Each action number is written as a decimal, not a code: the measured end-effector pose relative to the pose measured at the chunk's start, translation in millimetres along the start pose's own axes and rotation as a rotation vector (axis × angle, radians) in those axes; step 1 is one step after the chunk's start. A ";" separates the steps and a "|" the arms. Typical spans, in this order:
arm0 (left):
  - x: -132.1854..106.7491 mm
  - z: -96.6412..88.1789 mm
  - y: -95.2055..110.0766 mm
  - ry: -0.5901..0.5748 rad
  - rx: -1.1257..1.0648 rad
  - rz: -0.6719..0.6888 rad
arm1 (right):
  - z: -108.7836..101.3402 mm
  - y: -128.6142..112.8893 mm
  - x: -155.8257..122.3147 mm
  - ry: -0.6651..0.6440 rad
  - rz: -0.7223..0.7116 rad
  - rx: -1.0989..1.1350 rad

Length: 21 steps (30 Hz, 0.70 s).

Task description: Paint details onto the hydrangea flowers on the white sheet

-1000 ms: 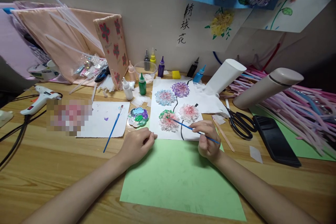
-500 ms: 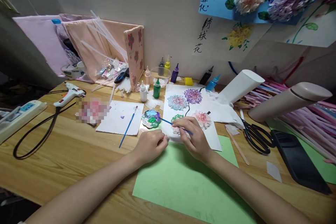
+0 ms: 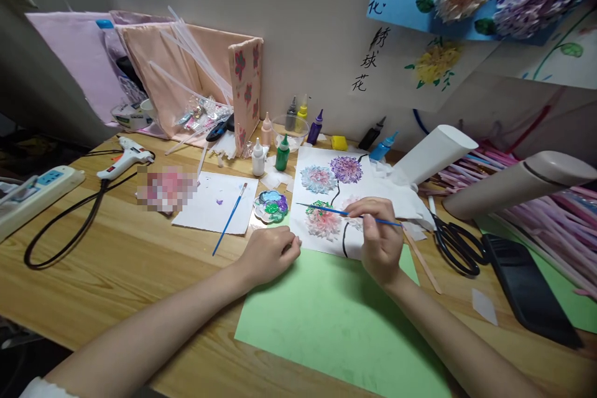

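"What's the right hand (image 3: 382, 239) doing?"
"Pinching a blue paintbrush (image 3: 321, 208), its tip between the palette (image 3: 262, 214) and the pink-and-green flower (image 3: 323, 228), near the frame's centre."
"And the left hand (image 3: 273, 252)?"
"Curled in a loose fist by the lower left corner of the white sheet (image 3: 332, 249), which bears 4 flowers."
"Further out?"
"A 2nd brush (image 3: 230, 219) left of centre, 1 glue gun (image 3: 125, 160) at far left, black-handled scissors (image 3: 439, 230) and a phone (image 3: 532, 289) toward the right, all on the desk (image 3: 121, 286)."
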<state>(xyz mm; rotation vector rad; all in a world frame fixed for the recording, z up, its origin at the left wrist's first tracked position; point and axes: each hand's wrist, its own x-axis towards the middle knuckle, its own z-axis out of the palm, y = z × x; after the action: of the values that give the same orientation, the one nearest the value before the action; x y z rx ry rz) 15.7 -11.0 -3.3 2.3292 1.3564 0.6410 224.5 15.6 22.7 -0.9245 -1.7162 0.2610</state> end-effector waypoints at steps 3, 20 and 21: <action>0.4 0.1 0.0 -0.003 -0.006 -0.015 | -11.6 -1.0 2.3 -0.009 -0.031 -0.038; 0.8 0.3 -0.5 -0.009 -0.015 -0.010 | -7.6 -5.6 -5.4 -0.205 -0.297 -0.193; 0.8 0.1 -0.5 -0.010 -0.013 -0.010 | -8.0 -5.4 -5.2 -0.203 -0.284 -0.191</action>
<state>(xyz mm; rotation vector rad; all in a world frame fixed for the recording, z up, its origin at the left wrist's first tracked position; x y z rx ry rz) 15.7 -10.0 -3.5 2.3107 1.3549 0.6328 229.6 6.2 25.0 -0.7983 -2.0622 0.0010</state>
